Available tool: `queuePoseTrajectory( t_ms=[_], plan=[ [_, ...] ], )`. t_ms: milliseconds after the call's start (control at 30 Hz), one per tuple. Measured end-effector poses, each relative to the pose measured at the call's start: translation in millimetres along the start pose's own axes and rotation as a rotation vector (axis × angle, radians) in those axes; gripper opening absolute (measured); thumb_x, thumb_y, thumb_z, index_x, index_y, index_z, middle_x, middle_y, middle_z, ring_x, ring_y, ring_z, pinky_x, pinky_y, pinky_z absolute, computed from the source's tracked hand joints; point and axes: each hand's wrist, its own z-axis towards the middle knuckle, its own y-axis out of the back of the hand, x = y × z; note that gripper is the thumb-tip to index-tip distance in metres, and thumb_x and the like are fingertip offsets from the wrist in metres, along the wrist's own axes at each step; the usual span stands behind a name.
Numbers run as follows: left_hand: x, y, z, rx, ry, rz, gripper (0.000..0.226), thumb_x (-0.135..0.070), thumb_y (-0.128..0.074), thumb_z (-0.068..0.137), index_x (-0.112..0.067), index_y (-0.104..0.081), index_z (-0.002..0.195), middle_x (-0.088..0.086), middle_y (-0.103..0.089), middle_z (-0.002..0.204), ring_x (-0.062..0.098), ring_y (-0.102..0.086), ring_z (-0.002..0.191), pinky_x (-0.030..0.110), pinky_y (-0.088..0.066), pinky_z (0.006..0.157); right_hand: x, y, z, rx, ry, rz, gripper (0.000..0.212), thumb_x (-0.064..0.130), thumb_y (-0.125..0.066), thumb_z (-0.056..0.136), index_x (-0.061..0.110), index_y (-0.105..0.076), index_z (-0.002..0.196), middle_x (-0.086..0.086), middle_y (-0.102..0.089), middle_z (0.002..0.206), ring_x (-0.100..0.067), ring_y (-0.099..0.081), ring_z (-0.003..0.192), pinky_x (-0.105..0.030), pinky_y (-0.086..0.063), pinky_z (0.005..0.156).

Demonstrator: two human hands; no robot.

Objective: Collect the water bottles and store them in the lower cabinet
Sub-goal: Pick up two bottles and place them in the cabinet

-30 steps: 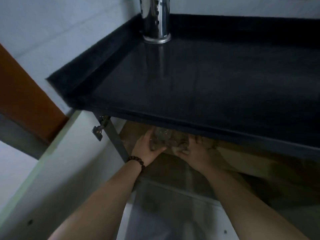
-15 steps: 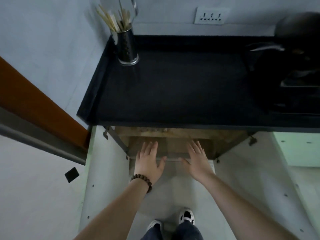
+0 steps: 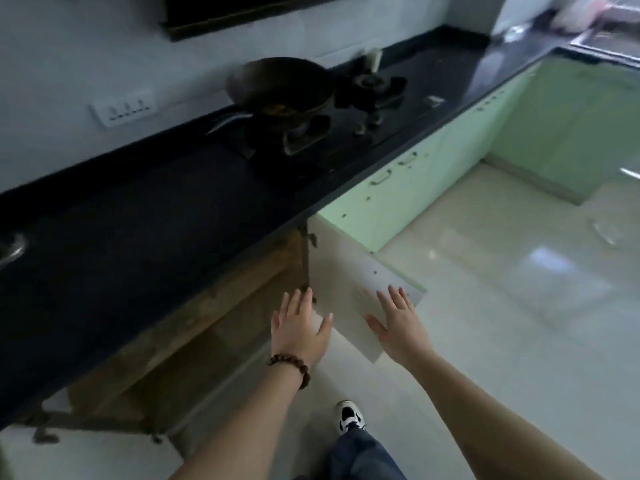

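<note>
The lower cabinet stands open under the black countertop, its brown wooden inside showing; no water bottle is visible in it from here. My left hand, with a bead bracelet on the wrist, is spread flat and empty in front of the cabinet opening. My right hand is also spread and empty, hovering over the lower edge of the open right cabinet door.
A black countertop runs from left to far right, carrying a gas stove with a dark wok. Pale green cabinets line the counter. A glossy tiled floor lies to the right. My shoe shows below.
My hands let go of the bottles inside the cabinet and pulled back out, empty. My view has swung up and to the right, toward the stove and the floor.
</note>
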Motion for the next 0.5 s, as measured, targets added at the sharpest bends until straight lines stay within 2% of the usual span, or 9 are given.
queuePoseTrajectory(
  t_ms=[200, 500],
  plan=[
    [-113, -53, 8, 0.147, -0.32, 0.059, 0.071, -0.056, -0.035, 0.093, -0.021, -0.015, 0.152, 0.001, -0.012, 0.16, 0.018, 0.0, 0.147, 0.044, -0.007, 0.118, -86, 44, -52, -0.208, -0.308, 0.087, 0.062, 0.043, -0.043, 0.098, 0.015, -0.024, 0.15, -0.009, -0.005, 0.16, -0.024, 0.003, 0.147, -0.035, -0.006, 0.119],
    [-267, -125, 31, 0.243, -0.54, 0.101, 0.07, -0.053, -0.04, 0.092, -0.022, -0.02, 0.151, 0.003, -0.016, 0.159, 0.019, -0.003, 0.147, 0.045, -0.007, 0.117, -207, 102, -71, -0.401, -0.599, 0.204, 0.061, 0.042, -0.043, 0.097, 0.017, -0.024, 0.15, -0.007, -0.007, 0.16, -0.021, 0.004, 0.147, -0.036, -0.006, 0.119]
  ],
)
